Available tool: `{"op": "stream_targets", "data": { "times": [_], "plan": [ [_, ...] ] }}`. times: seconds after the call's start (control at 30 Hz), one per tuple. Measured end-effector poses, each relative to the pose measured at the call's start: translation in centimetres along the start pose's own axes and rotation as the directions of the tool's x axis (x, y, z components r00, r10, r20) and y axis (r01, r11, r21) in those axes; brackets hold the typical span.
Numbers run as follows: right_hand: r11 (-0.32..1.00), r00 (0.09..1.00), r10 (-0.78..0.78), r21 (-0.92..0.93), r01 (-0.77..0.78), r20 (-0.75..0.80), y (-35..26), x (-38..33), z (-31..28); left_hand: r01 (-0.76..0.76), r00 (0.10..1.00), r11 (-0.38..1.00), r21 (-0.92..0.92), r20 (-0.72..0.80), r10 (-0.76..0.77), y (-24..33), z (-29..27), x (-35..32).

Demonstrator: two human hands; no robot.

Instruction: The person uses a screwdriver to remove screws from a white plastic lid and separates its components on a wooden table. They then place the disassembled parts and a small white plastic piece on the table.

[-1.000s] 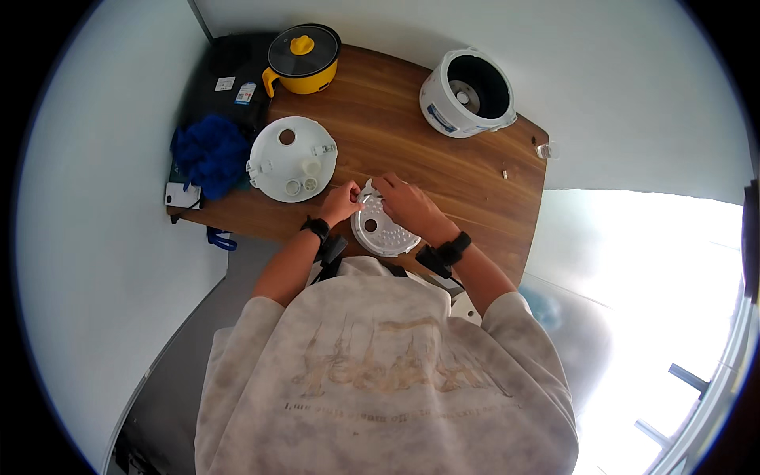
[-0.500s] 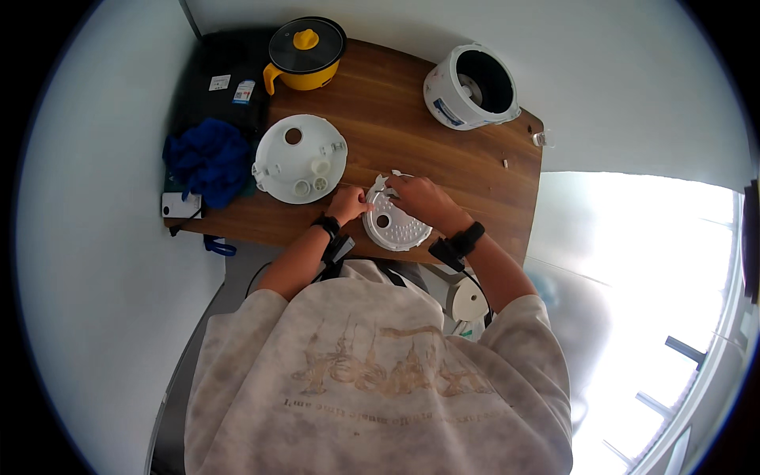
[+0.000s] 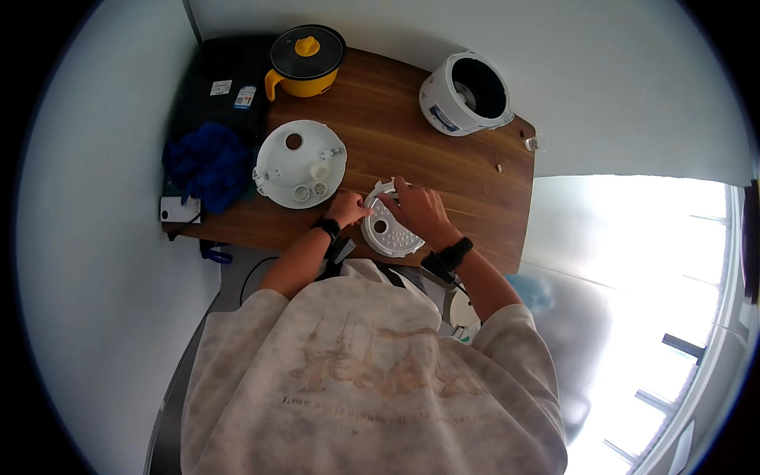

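Note:
A round white perforated plate lies near the front edge of the wooden table. My left hand pinches its left rim. My right hand covers its upper right part, fingers curled over the rim. A larger white round lid with holes and small knobs lies to the left, apart from both hands. Both wrists wear dark bands.
A white cooker body stands at the back right and a yellow pot with a dark lid at the back left. A black bag, a blue cloth and a small white device lie along the left edge.
The view shifted slightly. My hands stayed on the perforated plate, with the right hand sliding further over its top rim.

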State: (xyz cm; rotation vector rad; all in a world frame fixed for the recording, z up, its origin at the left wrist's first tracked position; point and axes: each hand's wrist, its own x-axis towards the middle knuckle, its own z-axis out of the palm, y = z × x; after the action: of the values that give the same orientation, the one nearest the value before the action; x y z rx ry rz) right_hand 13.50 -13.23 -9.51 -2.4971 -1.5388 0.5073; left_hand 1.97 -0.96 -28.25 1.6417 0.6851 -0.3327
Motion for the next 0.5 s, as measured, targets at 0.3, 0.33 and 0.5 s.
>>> {"op": "stream_targets", "data": {
  "times": [0.3, 0.33, 0.5],
  "plan": [
    [1.0, 0.999, 0.013, -0.016, -0.014, -0.04, 1.9, 0.0, 1.3, -0.018, 0.998, 0.999, -0.04, 0.053, 0.021, 0.0, -0.1, 0.1],
    [1.0, 0.999, -0.014, 0.013, 0.015, -0.052, 2.3, -0.1, 1.5, -0.017, 0.998, 0.999, -0.034, 0.051, 0.019, 0.0, -0.1, 0.2],
    [0.986, 0.986, -0.165, -0.019, 0.164, -0.039, 2.5, -0.2, 0.7, -0.066, 0.996, 0.994, -0.084, 0.06, 0.071, 0.1, -0.3, 0.5]
  ]
}}
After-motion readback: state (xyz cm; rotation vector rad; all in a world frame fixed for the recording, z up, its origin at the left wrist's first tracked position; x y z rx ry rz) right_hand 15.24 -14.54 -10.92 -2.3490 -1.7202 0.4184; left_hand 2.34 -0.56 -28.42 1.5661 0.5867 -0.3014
